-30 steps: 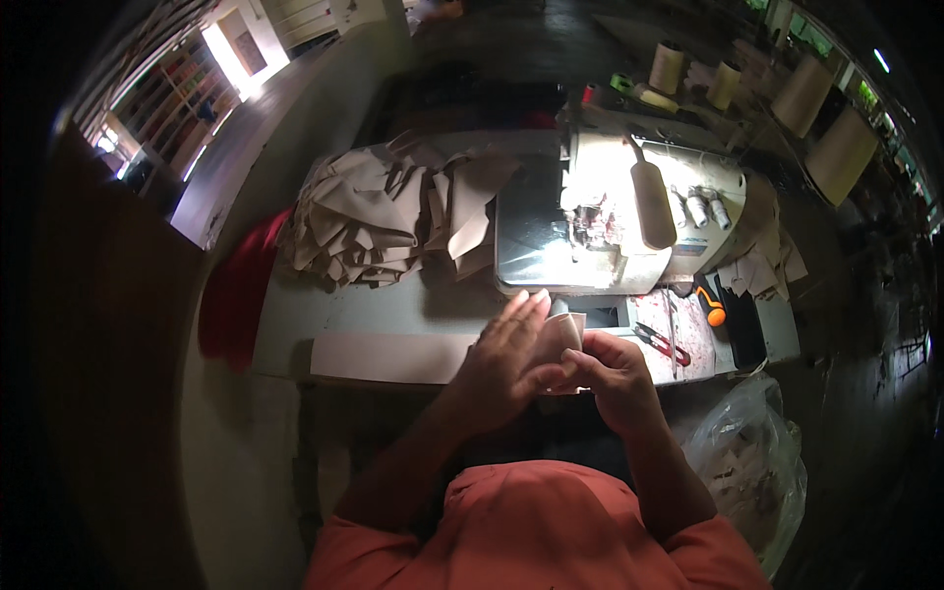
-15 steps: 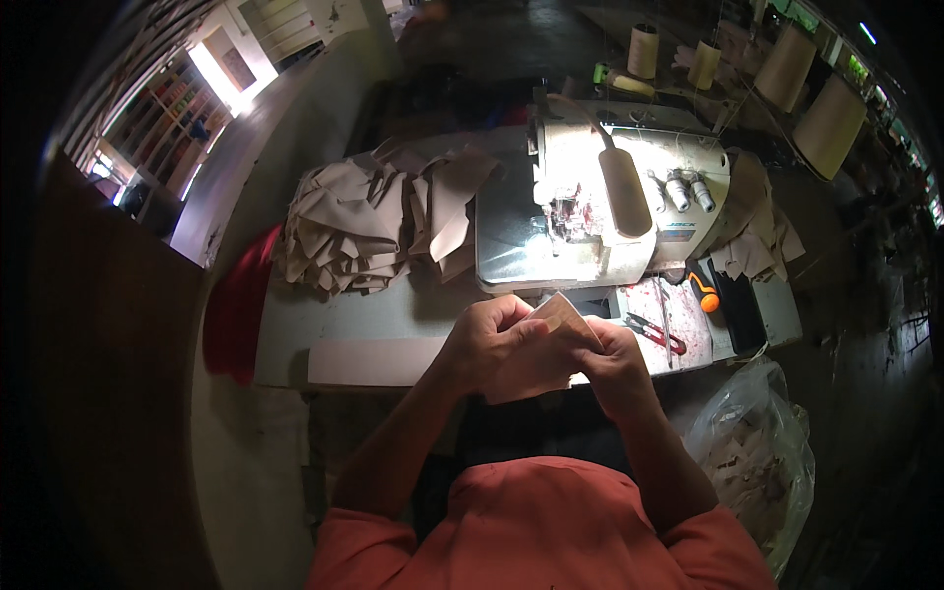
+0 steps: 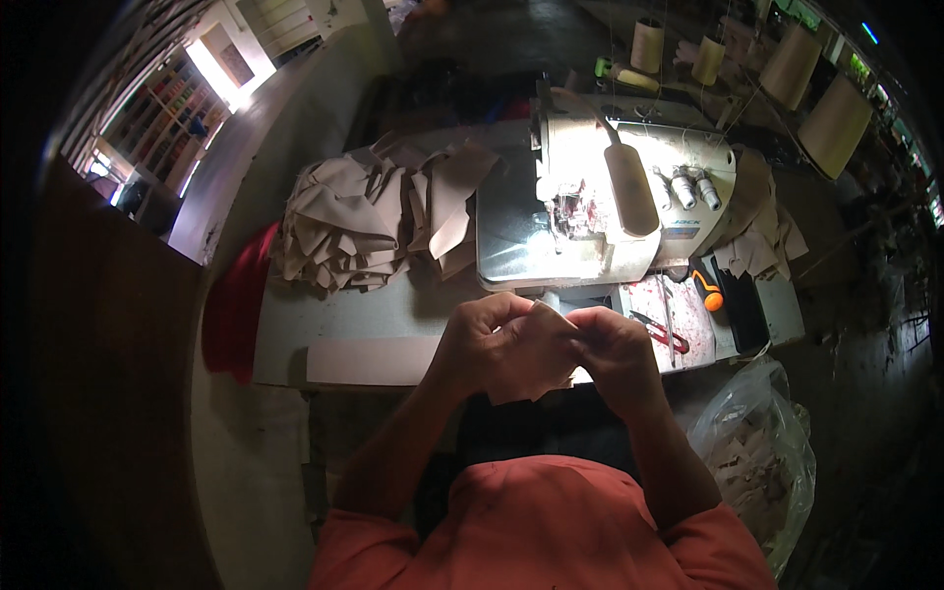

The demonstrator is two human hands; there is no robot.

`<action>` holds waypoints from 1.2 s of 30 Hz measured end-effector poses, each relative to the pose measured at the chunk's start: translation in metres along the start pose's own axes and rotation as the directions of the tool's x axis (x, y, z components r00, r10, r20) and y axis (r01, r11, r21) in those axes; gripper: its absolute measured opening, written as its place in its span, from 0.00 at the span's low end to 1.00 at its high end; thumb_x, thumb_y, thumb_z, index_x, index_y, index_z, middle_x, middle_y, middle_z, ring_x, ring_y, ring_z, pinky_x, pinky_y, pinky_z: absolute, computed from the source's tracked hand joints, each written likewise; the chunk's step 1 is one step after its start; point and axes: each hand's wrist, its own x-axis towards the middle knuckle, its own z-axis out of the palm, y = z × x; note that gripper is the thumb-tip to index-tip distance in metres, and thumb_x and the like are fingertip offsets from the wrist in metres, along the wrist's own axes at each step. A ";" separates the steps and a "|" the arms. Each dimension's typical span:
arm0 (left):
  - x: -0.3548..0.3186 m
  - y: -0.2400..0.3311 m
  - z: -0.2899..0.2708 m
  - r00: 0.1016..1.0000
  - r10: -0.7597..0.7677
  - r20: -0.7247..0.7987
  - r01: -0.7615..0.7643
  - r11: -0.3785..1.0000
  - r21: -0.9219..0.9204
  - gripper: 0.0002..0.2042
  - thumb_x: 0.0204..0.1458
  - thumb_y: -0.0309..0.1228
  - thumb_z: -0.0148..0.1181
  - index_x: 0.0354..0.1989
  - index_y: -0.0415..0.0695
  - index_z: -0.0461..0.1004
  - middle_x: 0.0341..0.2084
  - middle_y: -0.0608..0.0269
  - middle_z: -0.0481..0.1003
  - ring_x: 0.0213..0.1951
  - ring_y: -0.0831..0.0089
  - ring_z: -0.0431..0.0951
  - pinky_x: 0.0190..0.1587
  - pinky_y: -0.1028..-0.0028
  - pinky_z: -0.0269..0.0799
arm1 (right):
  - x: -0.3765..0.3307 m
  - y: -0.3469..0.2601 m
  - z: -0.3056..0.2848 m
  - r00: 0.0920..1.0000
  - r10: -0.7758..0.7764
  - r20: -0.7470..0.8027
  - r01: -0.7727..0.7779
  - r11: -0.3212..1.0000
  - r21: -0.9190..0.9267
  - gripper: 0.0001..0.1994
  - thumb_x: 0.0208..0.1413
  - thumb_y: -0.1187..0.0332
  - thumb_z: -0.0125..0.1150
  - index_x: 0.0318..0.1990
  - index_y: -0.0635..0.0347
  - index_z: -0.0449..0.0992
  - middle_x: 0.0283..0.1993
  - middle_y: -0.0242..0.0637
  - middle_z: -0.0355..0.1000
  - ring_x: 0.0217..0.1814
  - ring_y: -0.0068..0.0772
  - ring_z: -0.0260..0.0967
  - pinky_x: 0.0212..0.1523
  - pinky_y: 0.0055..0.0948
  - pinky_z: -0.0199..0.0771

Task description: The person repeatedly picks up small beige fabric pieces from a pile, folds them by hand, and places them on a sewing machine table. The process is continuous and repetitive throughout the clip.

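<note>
Between my two hands, just in front of the table's near edge, is a beige fabric piece point(image 3: 531, 359). My left hand point(image 3: 477, 339) grips its left side, thumb near the top corner. With fingers closed on its upper right edge, my right hand point(image 3: 612, 349) pinches the same piece. Part of the cloth is hidden behind the fingers. Right beyond my hands stands a lit sewing machine point(image 3: 590, 187) with a metal bed. Red-handled thread snips point(image 3: 667, 336) lie close to my right hand.
A heap of beige fabric pieces point(image 3: 344, 221) lies on the table's left; a flat pale strip point(image 3: 364, 360) lies along the front edge. An orange-handled tool point(image 3: 712, 299) is right of the snips. Thread cones point(image 3: 834, 128) stand behind. A clear plastic bag point(image 3: 757, 452) of scraps hangs at the right.
My right hand has moved up and inward along the fabric, closer to my left hand. The cloth's pointed top corner, upright before, is now mostly covered by my fingers.
</note>
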 end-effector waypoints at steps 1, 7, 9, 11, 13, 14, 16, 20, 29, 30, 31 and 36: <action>0.000 -0.002 0.000 1.000 -0.005 -0.009 0.005 1.000 -0.009 0.09 0.48 0.27 0.50 0.35 0.37 0.71 0.25 0.64 0.72 0.30 0.80 0.71 0.33 0.80 0.66 | 0.001 0.000 0.001 1.000 -0.016 -0.017 0.015 0.999 -0.038 0.08 0.44 0.77 0.57 0.34 0.67 0.70 0.29 0.32 0.70 0.30 0.17 0.66 0.32 0.17 0.67; -0.004 -0.003 0.000 0.994 0.052 -0.094 -0.043 0.995 0.094 0.08 0.50 0.27 0.48 0.33 0.36 0.70 0.25 0.67 0.71 0.30 0.82 0.68 0.34 0.81 0.64 | 0.005 -0.004 0.004 0.999 -0.028 -0.024 0.025 0.993 -0.116 0.07 0.44 0.73 0.57 0.31 0.66 0.71 0.23 0.33 0.70 0.26 0.16 0.66 0.28 0.18 0.67; -0.005 -0.001 0.002 0.991 0.015 -0.131 -0.006 0.998 0.068 0.07 0.49 0.27 0.48 0.32 0.37 0.70 0.24 0.67 0.71 0.29 0.82 0.68 0.33 0.81 0.64 | 0.004 -0.005 0.006 0.999 0.031 -0.013 -0.032 0.995 -0.094 0.07 0.46 0.72 0.56 0.31 0.66 0.71 0.23 0.33 0.70 0.24 0.16 0.66 0.26 0.18 0.68; -0.005 0.005 0.004 0.988 0.009 -0.153 0.005 0.996 0.088 0.07 0.49 0.27 0.48 0.32 0.37 0.70 0.24 0.64 0.71 0.28 0.80 0.69 0.31 0.80 0.65 | 0.002 -0.008 0.008 0.998 0.061 -0.013 -0.062 0.995 -0.078 0.07 0.47 0.71 0.55 0.31 0.66 0.72 0.22 0.34 0.70 0.23 0.16 0.65 0.24 0.18 0.68; -0.003 0.011 0.005 0.987 0.040 -0.156 -0.016 0.988 0.155 0.07 0.49 0.28 0.48 0.32 0.36 0.69 0.24 0.59 0.72 0.27 0.76 0.71 0.30 0.78 0.66 | 0.000 -0.010 0.009 0.998 0.059 -0.027 -0.061 0.996 -0.067 0.07 0.49 0.70 0.54 0.32 0.66 0.72 0.21 0.34 0.70 0.21 0.16 0.65 0.23 0.18 0.68; 0.001 0.010 0.005 0.981 0.113 -0.156 -0.070 0.963 0.259 0.07 0.48 0.28 0.49 0.31 0.36 0.69 0.23 0.58 0.72 0.27 0.73 0.72 0.29 0.77 0.66 | 0.002 -0.008 0.009 0.998 0.062 -0.023 -0.063 0.997 -0.040 0.07 0.49 0.70 0.53 0.31 0.66 0.71 0.21 0.34 0.69 0.21 0.16 0.65 0.23 0.18 0.68; 0.015 0.012 0.003 0.956 0.264 -0.131 -0.178 0.872 0.457 0.06 0.46 0.28 0.51 0.28 0.36 0.68 0.21 0.55 0.71 0.25 0.67 0.73 0.27 0.75 0.66 | 0.005 -0.004 0.008 0.998 0.059 -0.015 -0.058 0.998 0.011 0.07 0.50 0.71 0.52 0.31 0.67 0.71 0.21 0.33 0.68 0.21 0.17 0.64 0.22 0.18 0.67; 0.063 -0.007 -0.003 0.884 0.466 -0.020 -0.358 0.706 0.611 0.04 0.42 0.25 0.55 0.25 0.38 0.68 0.20 0.55 0.70 0.21 0.64 0.71 0.25 0.74 0.66 | 0.034 0.037 0.011 0.990 0.136 -0.048 -0.100 0.886 0.453 0.08 0.51 0.71 0.49 0.31 0.69 0.69 0.25 0.34 0.68 0.24 0.21 0.67 0.25 0.18 0.68; 0.063 -0.024 -0.001 0.881 0.416 0.225 -0.388 0.365 0.847 0.05 0.36 0.23 0.49 0.24 0.38 0.67 0.27 0.54 0.64 0.32 0.61 0.66 0.32 0.67 0.66 | 0.030 0.060 0.018 0.963 0.138 -0.231 -0.016 0.886 0.464 0.12 0.49 0.76 0.50 0.42 0.70 0.63 0.30 0.40 0.69 0.28 0.24 0.68 0.29 0.20 0.70; 0.066 -0.023 -0.001 0.899 0.408 0.158 -0.322 0.374 0.870 0.05 0.36 0.21 0.50 0.24 0.40 0.69 0.23 0.58 0.65 0.29 0.62 0.67 0.32 0.68 0.64 | 0.029 0.055 0.021 0.969 0.112 -0.220 0.011 0.869 0.494 0.15 0.49 0.79 0.49 0.46 0.69 0.58 0.31 0.41 0.69 0.28 0.23 0.67 0.30 0.19 0.69; 0.071 -0.021 -0.001 0.897 0.420 0.137 -0.331 0.434 0.838 0.05 0.36 0.21 0.50 0.24 0.39 0.69 0.23 0.58 0.65 0.29 0.62 0.67 0.32 0.68 0.64 | 0.030 0.054 0.023 0.967 0.093 -0.238 0.044 0.856 0.514 0.14 0.49 0.78 0.49 0.45 0.69 0.60 0.31 0.41 0.69 0.29 0.23 0.67 0.30 0.19 0.69; 0.093 -0.015 -0.004 0.891 0.437 0.125 -0.381 0.568 0.729 0.05 0.37 0.21 0.50 0.25 0.38 0.67 0.22 0.57 0.66 0.28 0.61 0.67 0.32 0.68 0.64 | 0.045 0.057 0.017 0.982 0.079 -0.173 0.019 0.863 0.504 0.10 0.50 0.78 0.48 0.41 0.70 0.67 0.33 0.40 0.69 0.30 0.24 0.68 0.31 0.18 0.70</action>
